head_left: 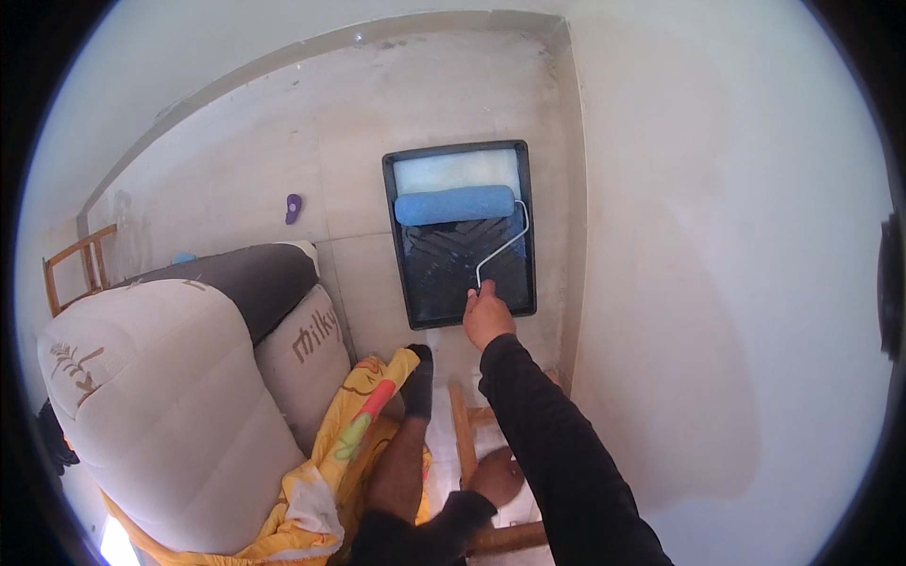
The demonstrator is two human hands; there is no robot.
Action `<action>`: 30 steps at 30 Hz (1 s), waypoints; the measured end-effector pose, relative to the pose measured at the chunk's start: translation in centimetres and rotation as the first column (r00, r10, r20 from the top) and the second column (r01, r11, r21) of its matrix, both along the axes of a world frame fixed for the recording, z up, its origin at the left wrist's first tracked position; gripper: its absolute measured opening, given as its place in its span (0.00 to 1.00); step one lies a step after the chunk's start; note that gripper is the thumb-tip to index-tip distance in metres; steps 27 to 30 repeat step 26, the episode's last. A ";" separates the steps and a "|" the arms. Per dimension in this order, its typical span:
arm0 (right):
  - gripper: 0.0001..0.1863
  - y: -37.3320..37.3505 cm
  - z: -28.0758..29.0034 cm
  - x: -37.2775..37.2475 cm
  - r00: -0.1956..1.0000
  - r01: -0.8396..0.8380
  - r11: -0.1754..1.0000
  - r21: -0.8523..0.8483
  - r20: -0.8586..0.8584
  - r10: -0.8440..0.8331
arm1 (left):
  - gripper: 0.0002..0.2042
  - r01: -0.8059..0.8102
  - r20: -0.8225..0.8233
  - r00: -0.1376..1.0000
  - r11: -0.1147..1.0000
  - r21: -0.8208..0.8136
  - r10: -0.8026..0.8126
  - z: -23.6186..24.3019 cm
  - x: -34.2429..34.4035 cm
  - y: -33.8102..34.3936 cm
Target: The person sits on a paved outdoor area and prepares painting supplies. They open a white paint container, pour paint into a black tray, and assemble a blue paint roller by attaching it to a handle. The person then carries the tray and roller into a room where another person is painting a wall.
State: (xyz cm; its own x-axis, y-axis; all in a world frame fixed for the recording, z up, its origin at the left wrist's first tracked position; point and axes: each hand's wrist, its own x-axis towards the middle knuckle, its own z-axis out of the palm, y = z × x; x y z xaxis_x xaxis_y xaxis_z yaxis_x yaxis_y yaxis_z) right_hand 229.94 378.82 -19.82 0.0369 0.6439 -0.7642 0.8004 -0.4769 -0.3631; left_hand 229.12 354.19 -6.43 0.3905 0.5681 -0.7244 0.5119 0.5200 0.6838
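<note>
My right hand (488, 316), in a black sleeve, is closed around the handle of a paint roller. The blue roller (455, 204) lies crosswise in a black paint tray (412, 304), its bent wire frame reaching back to my fingers. Pale paint (453, 170) covers the tray's far end; dark ribbed slope shows nearer me. Lower down, beside a wooden frame (461, 429), a rounded patch of bare skin (497, 476) emerges from black cloth. It may be my left hand, but its fingers are not distinct.
Pale cushions (156, 406) and a dark grey one (255, 278) are piled at left, with yellow printed cloth (354, 415) beside my socked foot (418, 382). A small purple object (293, 208) lies on the tiled floor. The wall (679, 255) rises close at right.
</note>
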 end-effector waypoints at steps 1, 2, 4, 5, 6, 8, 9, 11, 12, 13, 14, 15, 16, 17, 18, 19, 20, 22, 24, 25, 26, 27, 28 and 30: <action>0.17 0.5 0.0 -0.2 1.000 0.005 1.000 0.009 -0.016 -0.005 | 0.17 -0.020 0.046 0.999 0.993 0.116 0.014 1.6 1.3 0.2; 0.17 1.1 0.0 -0.5 0.999 0.011 1.000 0.017 -0.032 -0.011 | 0.18 -0.014 0.095 0.995 0.995 0.096 0.005 2.6 1.6 0.4; 0.16 1.6 -0.5 -0.8 1.000 0.015 0.999 0.032 -0.025 -0.014 | 0.21 0.051 0.218 0.976 0.995 -0.082 -0.032 4.2 1.5 2.2; 0.16 1.9 -0.6 -0.8 1.000 0.022 0.999 0.042 -0.019 -0.021 | 0.21 0.076 0.239 0.970 0.991 -0.112 -0.048 4.3 1.3 3.0; 0.16 1.9 -0.5 -0.6 1.000 0.021 0.999 0.031 -0.012 -0.021 | 0.21 0.103 0.260 0.964 0.984 -0.145 -0.063 4.5 1.0 3.6; 0.16 2.3 -0.3 -0.8 1.000 0.007 1.000 0.017 -0.007 -0.007 | 0.17 0.084 0.212 0.974 0.996 -0.005 -0.081 4.2 0.7 4.2; 0.16 2.7 -0.3 -0.8 1.000 -0.005 1.000 0.026 -0.010 0.006 | 0.15 0.084 0.195 0.976 0.995 0.051 -0.093 3.9 0.7 4.4; 0.17 3.3 -0.2 -0.7 1.000 -0.017 0.999 0.036 -0.007 0.018 | 0.15 0.098 0.212 0.971 0.992 0.085 -0.114 3.6 0.6 4.0; 0.17 3.6 -0.5 -0.7 1.000 -0.011 0.999 0.034 -0.007 0.011 | 0.15 0.085 0.222 0.969 0.991 0.106 -0.107 3.5 0.6 3.8; 0.17 3.8 -0.9 -0.9 1.000 -0.008 0.999 0.031 -0.009 0.009 | 0.15 0.033 0.238 0.969 0.991 0.127 -0.062 3.8 0.5 4.5; 0.17 4.0 -1.2 -1.1 1.000 -0.006 1.000 0.027 -0.012 0.006 | 0.15 0.019 0.246 0.968 0.993 0.117 -0.047 3.8 0.4 4.6; 0.17 4.0 -1.5 -1.1 1.000 0.005 1.000 0.003 -0.012 -0.005 | 0.16 0.005 0.254 0.967 0.994 0.107 -0.033 3.8 0.3 4.7; 0.17 4.3 -1.4 -1.2 1.000 0.021 1.000 -0.018 -0.011 -0.021 | 0.16 0.035 0.257 0.965 0.997 0.071 -0.052 3.6 0.2 4.8; 0.17 4.6 -1.3 -1.2 0.999 0.036 0.999 -0.039 -0.010 -0.036 | 0.17 0.058 0.252 0.966 0.998 0.035 -0.065 3.5 0.1 4.9; 0.17 4.8 -1.2 -1.2 1.000 0.025 0.999 -0.037 -0.002 -0.025 | 0.18 0.082 0.248 0.966 0.997 -0.002 -0.079 3.4 0.0 4.9; 0.18 5.0 -1.0 -1.3 1.000 0.011 0.999 -0.037 0.003 -0.011 | 0.19 0.096 0.233 0.969 0.995 -0.040 -0.084 3.8 -0.5 5.8; 0.18 5.2 -1.0 -1.3 1.000 -0.003 0.999 -0.036 0.008 0.003 | 0.20 0.099 0.224 0.971 0.993 -0.068 -0.082 3.6 -0.5 5.5; 0.18 5.3 -1.4 -1.3 0.999 0.039 0.998 -0.045 -0.028 -0.040 | 0.24 0.099 0.214 0.974 0.988 -0.115 -0.073 2.3 -0.1 3.6; 0.18 5.2 -1.5 -1.3 0.999 0.033 0.999 -0.039 -0.042 -0.035 | 0.26 0.081 0.222 0.974 0.986 -0.146 -0.048 1.2 0.3 2.5; 0.18 5.2 -1.4 -1.4 0.999 0.011 1.000 -0.026 -0.038 -0.012 | 0.27 0.073 0.234 0.972 0.985 -0.156 -0.035 1.0 0.2 2.5; 0.18 5.2 -1.2 -1.4 0.999 -0.010 1.000 -0.013 -0.032 0.010 | 0.27 0.071 0.233 0.972 0.985 -0.156 -0.034 0.9 0.2 2.5; 0.18 5.2 -1.2 -1.4 0.999 -0.010 1.000 -0.013 -0.032 0.010 | 0.27 0.071 0.233 0.972 0.985 -0.156 -0.034 0.9 0.2 2.5; 0.18 5.2 -1.2 -1.4 0.999 -0.010 1.000 -0.013 -0.032 0.010 | 0.27 0.071 0.233 0.972 0.985 -0.156 -0.034 0.9 0.2 2.5; 0.18 5.2 -1.2 -1.4 0.999 -0.010 1.000 -0.013 -0.032 0.010 | 0.27 0.071 0.233 0.972 0.985 -0.156 -0.034 0.9 0.2 2.5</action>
